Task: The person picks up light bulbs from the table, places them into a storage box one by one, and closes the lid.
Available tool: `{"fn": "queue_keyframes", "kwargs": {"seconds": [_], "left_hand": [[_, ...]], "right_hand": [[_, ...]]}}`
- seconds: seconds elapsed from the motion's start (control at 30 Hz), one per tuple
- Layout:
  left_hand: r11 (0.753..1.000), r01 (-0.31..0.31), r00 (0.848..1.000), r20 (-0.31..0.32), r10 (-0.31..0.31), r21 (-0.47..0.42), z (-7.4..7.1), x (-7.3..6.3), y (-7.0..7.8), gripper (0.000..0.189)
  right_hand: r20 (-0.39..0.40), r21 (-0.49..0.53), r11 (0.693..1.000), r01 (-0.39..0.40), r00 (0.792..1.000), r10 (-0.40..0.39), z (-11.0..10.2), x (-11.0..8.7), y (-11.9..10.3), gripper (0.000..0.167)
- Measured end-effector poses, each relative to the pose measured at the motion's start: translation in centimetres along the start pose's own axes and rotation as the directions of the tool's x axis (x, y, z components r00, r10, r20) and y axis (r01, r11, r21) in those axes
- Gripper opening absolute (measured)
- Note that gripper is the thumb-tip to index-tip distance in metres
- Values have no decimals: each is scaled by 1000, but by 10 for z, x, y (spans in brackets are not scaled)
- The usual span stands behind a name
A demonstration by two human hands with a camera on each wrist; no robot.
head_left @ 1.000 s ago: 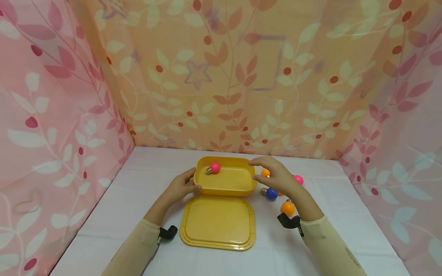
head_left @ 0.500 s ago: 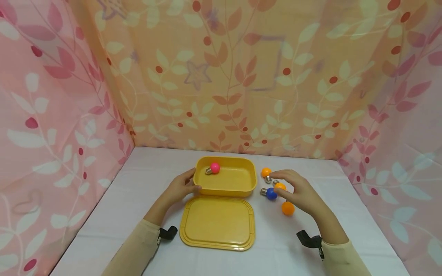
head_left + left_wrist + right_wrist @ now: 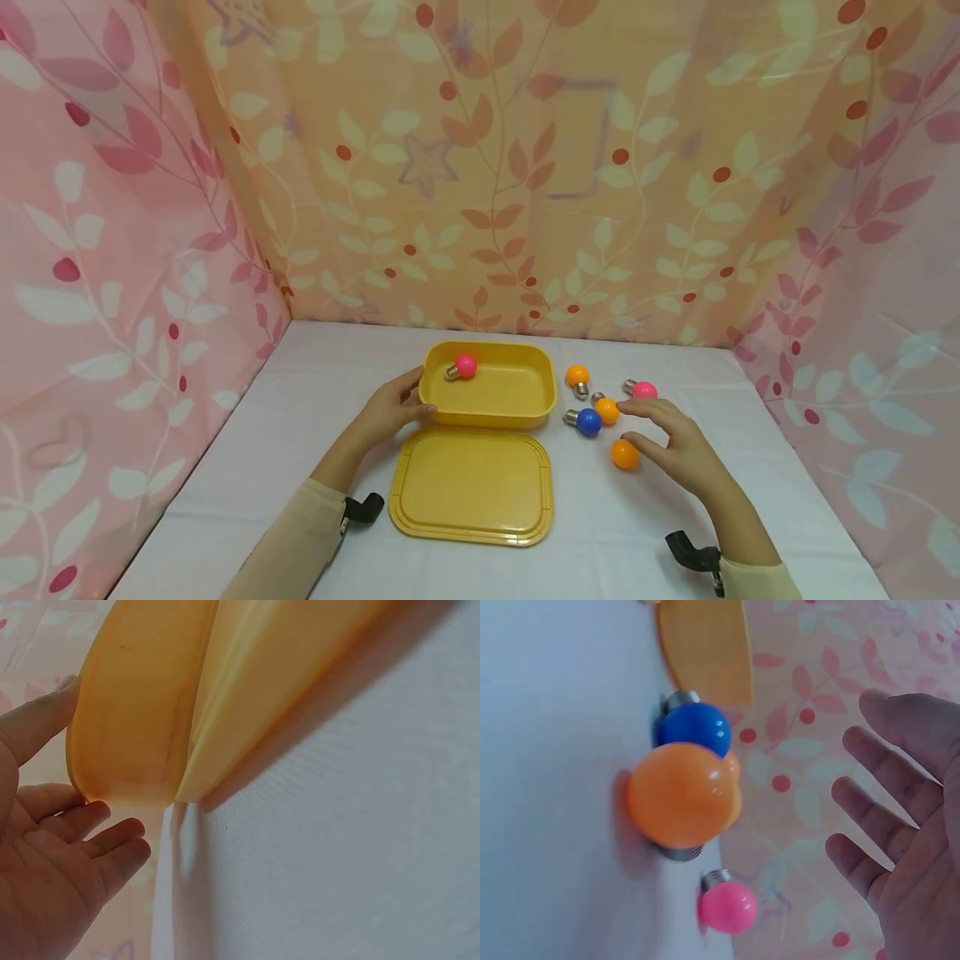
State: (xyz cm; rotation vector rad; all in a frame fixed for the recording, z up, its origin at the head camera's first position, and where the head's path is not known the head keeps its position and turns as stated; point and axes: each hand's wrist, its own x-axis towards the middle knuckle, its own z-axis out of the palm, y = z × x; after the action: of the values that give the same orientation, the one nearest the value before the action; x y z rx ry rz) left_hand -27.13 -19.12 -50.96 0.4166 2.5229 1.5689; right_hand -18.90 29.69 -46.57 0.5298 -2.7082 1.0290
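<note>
My left hand [image 3: 385,411] holds the left end of a yellow plastic box [image 3: 491,418], its thumb at the front side and fingers round the corner. Inside the box lies a pink light bulb [image 3: 466,367]. My right hand [image 3: 684,448] is over the right of the table with thumb and fingers spread, gripping nothing. Closest to its thumb is an orange light bulb [image 3: 624,455], which looms large in the right wrist view. Left of the fingertips are a second orange bulb [image 3: 607,411] and a blue bulb [image 3: 589,422].
A flat yellow lid [image 3: 471,487] lies in front of the box. Further back on the table are another orange bulb [image 3: 577,376] and a pink bulb [image 3: 645,390]. Patterned cloth [image 3: 480,167] hangs behind and at both sides of the white table [image 3: 330,350].
My right hand has moved from the box's right end, over the bulbs, toward the front right. The pink bulb behind it is uncovered again. My left hand stays on the box.
</note>
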Motion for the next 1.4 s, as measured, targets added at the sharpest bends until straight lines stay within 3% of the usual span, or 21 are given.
{"fn": "queue_keyframes", "kwargs": {"seconds": [0.33, 0.6, 0.8, 1.13, 1.4], "left_hand": [[1000, -18, 1000, -4, 18, -12, 0, -1, 1, 87], [1000, -17, 1000, -1, 17, -17, 1, 0, -1, 86], [1000, -17, 1000, -5, 17, -5, 1, 0, -3, 85], [1000, -17, 1000, 3, 17, -8, 0, 0, -1, 84], [1000, -1, 1000, -3, 1, 8, 0, -1, -1, 86]], "right_hand": [[-58, -20, 999, -41, 998, 39, 4, -8, 27, 42], [-73, 23, 1000, -21, 997, 22, 8, -15, 43, 38], [-32, 88, 995, -40, 999, 43, 14, -20, 56, 40], [45, 112, 985, -133, 991, 129, 23, -24, 70, 45], [111, 206, 972, -116, 989, 94, 28, -25, 76, 45]]}}
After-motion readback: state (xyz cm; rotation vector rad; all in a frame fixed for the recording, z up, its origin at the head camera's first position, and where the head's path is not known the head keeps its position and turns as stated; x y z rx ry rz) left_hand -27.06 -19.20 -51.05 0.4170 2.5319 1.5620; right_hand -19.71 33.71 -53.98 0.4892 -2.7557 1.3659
